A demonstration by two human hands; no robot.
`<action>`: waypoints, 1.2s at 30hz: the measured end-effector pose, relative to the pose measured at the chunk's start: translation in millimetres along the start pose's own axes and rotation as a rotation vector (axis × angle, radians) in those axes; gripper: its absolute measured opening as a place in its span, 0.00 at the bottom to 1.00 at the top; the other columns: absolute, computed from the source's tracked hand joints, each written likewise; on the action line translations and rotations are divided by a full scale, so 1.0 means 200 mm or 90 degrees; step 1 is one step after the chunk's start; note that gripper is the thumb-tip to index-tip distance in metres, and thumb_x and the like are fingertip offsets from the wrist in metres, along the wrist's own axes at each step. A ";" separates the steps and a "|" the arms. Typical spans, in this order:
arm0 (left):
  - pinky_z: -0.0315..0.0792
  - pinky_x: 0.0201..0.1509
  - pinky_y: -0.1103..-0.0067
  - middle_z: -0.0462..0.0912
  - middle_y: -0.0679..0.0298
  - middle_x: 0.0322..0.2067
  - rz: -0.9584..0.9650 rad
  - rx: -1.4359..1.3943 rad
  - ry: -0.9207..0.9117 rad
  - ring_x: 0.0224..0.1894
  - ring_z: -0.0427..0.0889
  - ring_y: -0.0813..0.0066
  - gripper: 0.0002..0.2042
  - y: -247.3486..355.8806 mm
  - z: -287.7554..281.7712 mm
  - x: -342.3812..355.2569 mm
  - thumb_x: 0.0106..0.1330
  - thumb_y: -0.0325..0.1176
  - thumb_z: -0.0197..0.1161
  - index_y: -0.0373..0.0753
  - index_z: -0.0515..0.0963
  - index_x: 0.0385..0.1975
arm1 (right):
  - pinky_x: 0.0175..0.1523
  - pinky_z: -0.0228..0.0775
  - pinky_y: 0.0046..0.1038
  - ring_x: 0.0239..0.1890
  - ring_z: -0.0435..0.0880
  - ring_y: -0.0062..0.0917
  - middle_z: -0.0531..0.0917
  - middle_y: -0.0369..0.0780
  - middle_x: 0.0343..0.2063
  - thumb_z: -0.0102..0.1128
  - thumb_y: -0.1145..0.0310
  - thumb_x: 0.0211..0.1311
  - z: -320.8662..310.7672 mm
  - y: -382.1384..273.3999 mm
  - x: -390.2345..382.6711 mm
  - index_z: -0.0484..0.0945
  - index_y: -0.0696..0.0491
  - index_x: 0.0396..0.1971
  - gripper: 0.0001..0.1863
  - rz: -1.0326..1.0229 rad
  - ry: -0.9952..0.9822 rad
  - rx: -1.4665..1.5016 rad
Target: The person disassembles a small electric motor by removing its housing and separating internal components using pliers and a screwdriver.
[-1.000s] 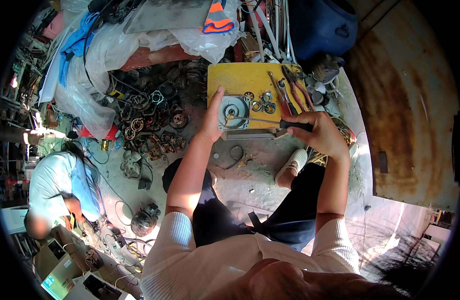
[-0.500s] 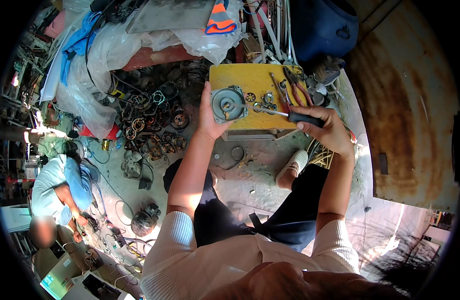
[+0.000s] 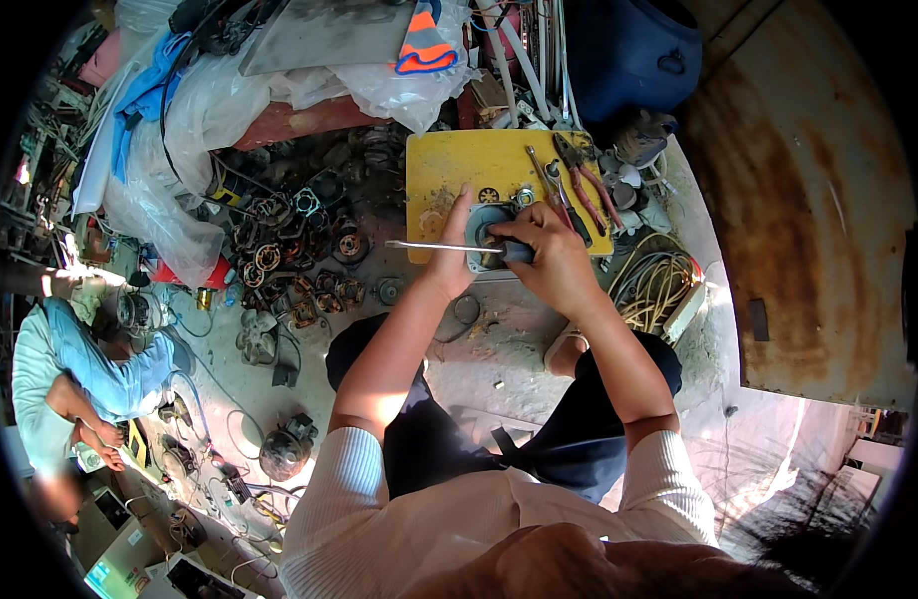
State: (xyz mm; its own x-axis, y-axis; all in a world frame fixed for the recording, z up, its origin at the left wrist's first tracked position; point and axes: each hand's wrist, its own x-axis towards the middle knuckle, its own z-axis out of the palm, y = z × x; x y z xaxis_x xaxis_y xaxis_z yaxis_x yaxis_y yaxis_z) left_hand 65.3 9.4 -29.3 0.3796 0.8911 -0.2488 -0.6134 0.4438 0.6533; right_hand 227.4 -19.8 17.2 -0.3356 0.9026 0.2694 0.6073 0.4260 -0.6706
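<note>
My left hand (image 3: pixel 449 262) grips the edge of a square grey metal motor end cover (image 3: pixel 491 216) with a round recess, held above the near edge of a low yellow-topped table (image 3: pixel 439 165). My right hand (image 3: pixel 557 258) is closed around a screwdriver (image 3: pixel 434 246) with a dark handle. Its long shaft points left across my left hand and wrist area. The right fingertips reach over the cover and hide much of its middle. Behind them on the tabletop lie a small slotted disc (image 3: pixel 489 196), ring-shaped metal parts (image 3: pixel 524 197), pliers with red handles (image 3: pixel 591 185) and slim hand tools (image 3: pixel 541 172).
Several motor parts with copper windings (image 3: pixel 269 258) are heaped on the floor to the left. A cable coil (image 3: pixel 646 285) lies right of the table, below a blue barrel (image 3: pixel 633 60). A rusty metal sheet (image 3: pixel 818 200) stands at right. Another person (image 3: pixel 74 384) sits far left.
My right hand has moved left onto the cover. The screwdriver tip has left the cover's centre and now points past my left hand. The other person has shifted left.
</note>
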 end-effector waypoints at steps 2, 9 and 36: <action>0.74 0.61 0.71 0.79 0.58 0.55 -0.025 0.004 0.005 0.56 0.80 0.68 0.35 -0.02 -0.03 0.01 0.71 0.64 0.45 0.37 0.70 0.62 | 0.46 0.77 0.35 0.41 0.84 0.36 0.81 0.39 0.39 0.67 0.76 0.44 0.01 -0.01 0.00 0.86 0.49 0.40 0.18 0.000 -0.012 -0.030; 0.73 0.62 0.69 0.77 0.59 0.58 -0.047 -0.001 -0.005 0.58 0.79 0.68 0.34 -0.06 -0.04 0.02 0.72 0.63 0.44 0.39 0.69 0.63 | 0.46 0.77 0.35 0.41 0.84 0.37 0.82 0.39 0.37 0.67 0.77 0.43 0.02 0.01 0.01 0.85 0.49 0.38 0.17 -0.029 -0.005 -0.064; 0.77 0.55 0.69 0.83 0.57 0.48 0.019 -0.052 0.027 0.49 0.83 0.65 0.35 0.03 -0.11 0.02 0.71 0.66 0.42 0.37 0.74 0.56 | 0.39 0.69 0.23 0.31 0.78 0.16 0.84 0.34 0.29 0.70 0.70 0.59 -0.09 0.07 0.04 0.86 0.57 0.36 0.08 0.130 -0.160 0.278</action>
State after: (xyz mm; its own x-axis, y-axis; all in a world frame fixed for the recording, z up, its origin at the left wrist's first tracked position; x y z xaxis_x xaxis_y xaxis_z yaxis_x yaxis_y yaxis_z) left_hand 47.5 18.1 -41.9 0.3320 0.9066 -0.2605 -0.6790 0.4214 0.6012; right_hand 246.1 -5.0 22.4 -0.4364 0.8991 -0.0339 0.3402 0.1300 -0.9313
